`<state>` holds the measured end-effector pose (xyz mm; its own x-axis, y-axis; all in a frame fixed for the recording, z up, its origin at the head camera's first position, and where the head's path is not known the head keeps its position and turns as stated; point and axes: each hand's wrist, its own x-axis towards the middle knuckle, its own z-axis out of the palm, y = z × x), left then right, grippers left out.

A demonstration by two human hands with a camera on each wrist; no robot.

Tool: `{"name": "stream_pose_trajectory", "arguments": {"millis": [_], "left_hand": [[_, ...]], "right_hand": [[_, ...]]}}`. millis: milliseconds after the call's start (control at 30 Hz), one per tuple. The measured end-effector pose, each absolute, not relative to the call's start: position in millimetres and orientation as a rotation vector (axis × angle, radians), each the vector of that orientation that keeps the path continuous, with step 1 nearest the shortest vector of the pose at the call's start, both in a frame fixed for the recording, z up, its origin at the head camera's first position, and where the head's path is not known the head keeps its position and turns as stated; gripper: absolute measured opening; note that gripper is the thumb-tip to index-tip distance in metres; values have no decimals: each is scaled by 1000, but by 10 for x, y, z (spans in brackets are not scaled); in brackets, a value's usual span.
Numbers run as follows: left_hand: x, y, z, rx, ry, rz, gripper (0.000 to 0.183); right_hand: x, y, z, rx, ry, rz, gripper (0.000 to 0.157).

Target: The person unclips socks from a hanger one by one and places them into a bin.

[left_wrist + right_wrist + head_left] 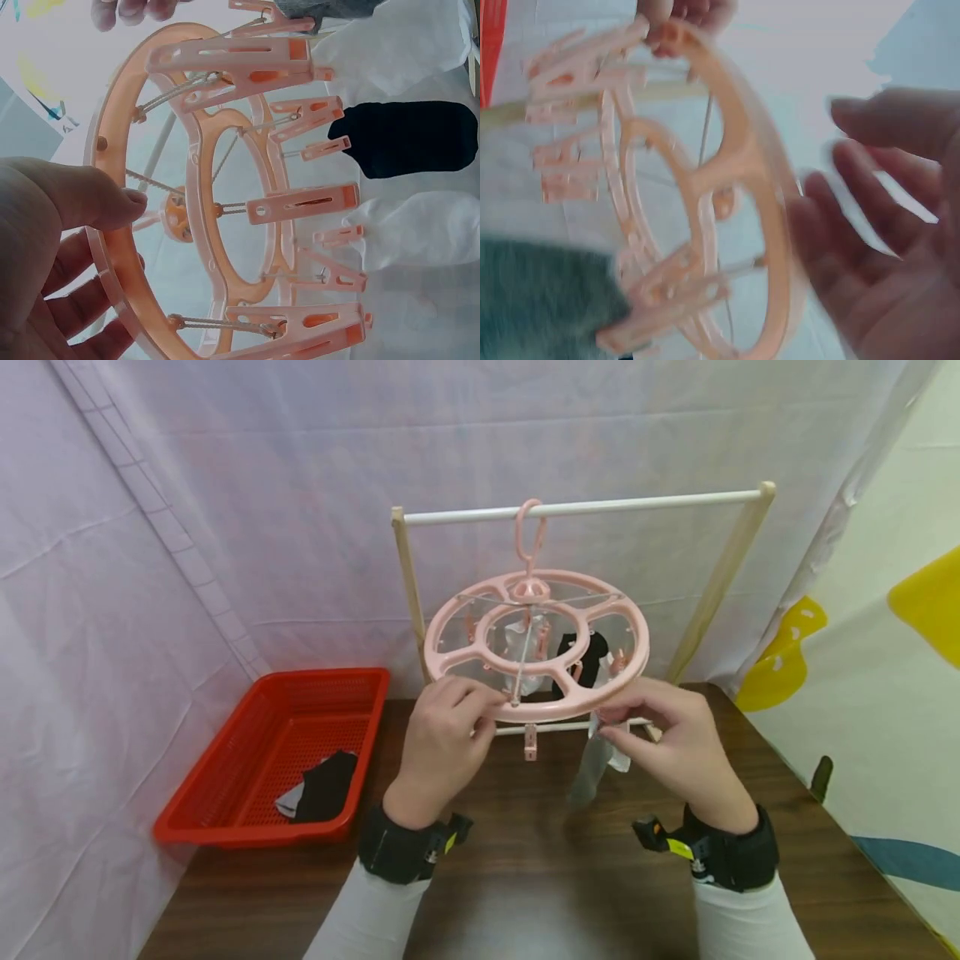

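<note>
A round pink clip hanger (566, 706) hangs by its hook from a white rail. My left hand (448, 735) grips its near rim, thumb on one side and fingers on the other in the left wrist view. My right hand (675, 739) is beside the right part of the rim; in the right wrist view its fingers are spread and blurred, holding nothing. A grey sock (591, 770) hangs from a peg (667, 300) near that hand. A black sock (420, 140) and white socks (420, 229) hang from other pegs. An unused peg (530, 743) dangles at the front.
To the left, a red basket (176, 814) holds a black cloth item (327, 789) and a grey one (289, 800). The wooden-sided rack with its white rail (637, 505) stands at the back of the brown table (525, 877). White curtain surrounds it.
</note>
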<state>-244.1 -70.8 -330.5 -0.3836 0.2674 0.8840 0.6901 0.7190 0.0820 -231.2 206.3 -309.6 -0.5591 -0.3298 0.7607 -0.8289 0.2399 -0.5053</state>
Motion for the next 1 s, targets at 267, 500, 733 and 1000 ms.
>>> {"name": "stream_pose_trajectory", "arguments": {"millis": [267, 500, 733, 1000], "left_hand": [[-2447, -730, -3298, -723, -1944, -578, 20], [-2445, -730, -3297, -717, -1939, -582, 19], [-2453, -728, -3299, -690, -1933, -588, 20], [-2445, -728, -3307, -577, -1911, -613, 22]], "right_hand": [[-2594, 2203, -3182, 841, -1818, 880, 34], [-2778, 2229, -3292, 740, -1816, 787, 32], [-2807, 2220, -3315, 716, -1771, 767, 25], [-2743, 2164, -3292, 734, -1741, 746, 23]]}}
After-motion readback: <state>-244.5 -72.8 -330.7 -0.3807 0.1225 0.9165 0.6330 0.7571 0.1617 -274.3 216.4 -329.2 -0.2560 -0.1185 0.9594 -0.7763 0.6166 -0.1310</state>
